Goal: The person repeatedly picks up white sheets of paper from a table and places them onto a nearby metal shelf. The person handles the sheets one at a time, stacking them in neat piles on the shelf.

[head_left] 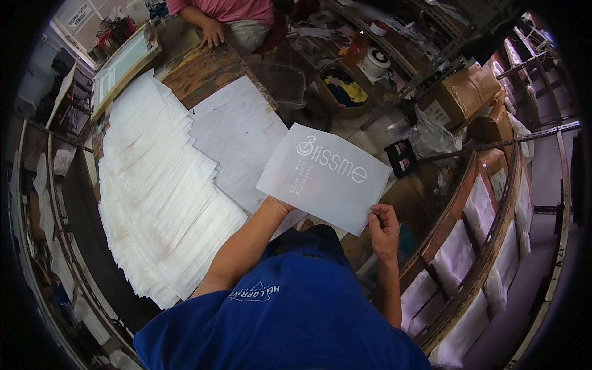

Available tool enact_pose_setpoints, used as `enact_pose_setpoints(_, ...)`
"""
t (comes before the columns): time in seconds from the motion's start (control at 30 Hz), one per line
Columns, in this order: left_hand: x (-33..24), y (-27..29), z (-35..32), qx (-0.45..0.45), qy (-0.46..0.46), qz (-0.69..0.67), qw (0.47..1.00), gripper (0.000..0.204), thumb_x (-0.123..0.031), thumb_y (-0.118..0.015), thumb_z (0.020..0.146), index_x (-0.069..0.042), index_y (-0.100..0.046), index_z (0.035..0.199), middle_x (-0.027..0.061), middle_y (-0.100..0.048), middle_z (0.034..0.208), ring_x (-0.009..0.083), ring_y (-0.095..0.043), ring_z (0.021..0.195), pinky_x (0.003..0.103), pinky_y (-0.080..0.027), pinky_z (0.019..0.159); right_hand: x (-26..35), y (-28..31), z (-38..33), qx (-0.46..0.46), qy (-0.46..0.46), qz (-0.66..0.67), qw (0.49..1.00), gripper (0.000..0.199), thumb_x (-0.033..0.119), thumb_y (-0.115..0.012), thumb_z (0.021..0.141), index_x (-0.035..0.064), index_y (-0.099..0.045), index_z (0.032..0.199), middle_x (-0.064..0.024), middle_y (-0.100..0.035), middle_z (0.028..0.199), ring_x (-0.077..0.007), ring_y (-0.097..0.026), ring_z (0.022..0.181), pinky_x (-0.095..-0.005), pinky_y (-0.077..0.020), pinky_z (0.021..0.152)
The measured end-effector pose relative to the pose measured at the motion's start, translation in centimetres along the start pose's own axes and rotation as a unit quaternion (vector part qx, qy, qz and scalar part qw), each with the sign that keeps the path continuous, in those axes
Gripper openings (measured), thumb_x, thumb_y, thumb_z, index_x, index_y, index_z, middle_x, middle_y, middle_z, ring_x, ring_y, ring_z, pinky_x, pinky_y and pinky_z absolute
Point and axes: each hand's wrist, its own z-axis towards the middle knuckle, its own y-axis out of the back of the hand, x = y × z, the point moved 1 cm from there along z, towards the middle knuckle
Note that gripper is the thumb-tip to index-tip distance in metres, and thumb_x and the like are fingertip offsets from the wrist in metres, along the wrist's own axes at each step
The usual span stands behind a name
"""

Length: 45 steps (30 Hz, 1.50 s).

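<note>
Far left: a wooden-framed screen (123, 61) leans at the table's back corner. Beside it, a long fanned stack of white sheets (160, 197) runs along the worktable (203, 71), overlapping row on row toward the near edge. To its right a single large white sheet (237, 142) lies flat on the table.

Centre: the grey translucent sheet with white print (324, 176) is held up in the air, tilted, above the table's right edge and the floor gap beyond it. Left hand (279, 205) meets the sheet at its lower left corner; the hand is mostly hidden behind the sheet, so whether its fingers pinch the sheet cannot be told. Right hand (383, 223) is at the lower right edge: fingers curled closed, thumb and fingertips pinching the edge, the sheet rising up and left from them.

Top centre: another person's hand (213, 32) rests flat on the far end of the table.

Right: cardboard boxes (459, 95) on shelving, and a curved rack holding white packets (456, 256)
</note>
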Motion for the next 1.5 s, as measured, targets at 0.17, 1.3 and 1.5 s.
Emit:
enact_pose_setpoints(0.17,0.4,-0.2,0.5,-0.001,-0.009,0.023,1.0,0.051,-0.038,-0.039,0.098,-0.005,-0.044,0.137,0.0151,-0.053,0.132,0.0287,-0.055,0.117,0.043,-0.049,0.096,0.2,0.8,0.0,-0.011,0.003,-0.024,1.0,0.015,0.001,-0.054,0.089,0.0007,-0.055,0.105,-0.0001,-0.056,0.089,-0.0055,-0.05,0.073,-0.0212,-0.0425,0.066)
enact_pose_setpoints(1.3,8.8,6.2,6.9,-0.246,0.143,0.289,0.914,0.024,-0.028,-0.049,0.096,-0.006,-0.059,0.092,0.0063,-0.06,0.095,0.019,-0.056,0.088,0.032,-0.046,0.082,14.6,23.0,-2.4,-0.155,0.081,-0.374,0.911,0.025,0.01,-0.053,0.084,0.0031,-0.056,0.107,-0.0139,-0.063,0.094,-0.0225,-0.063,0.085,-0.0373,-0.0488,0.073)
enact_pose_setpoints(1.5,11.1,5.8,7.1,-0.209,0.174,0.323,0.906,0.023,-0.027,-0.05,0.096,-0.007,-0.059,0.091,0.0055,-0.059,0.093,0.0174,-0.054,0.085,0.032,-0.045,0.081,18.2,35.4,-19.4,-0.405,-0.018,-0.284,0.869,0.025,0.012,-0.054,0.085,0.0095,-0.056,0.11,0.0032,-0.049,0.08,-0.0061,-0.044,0.068,-0.0215,-0.0401,0.059)
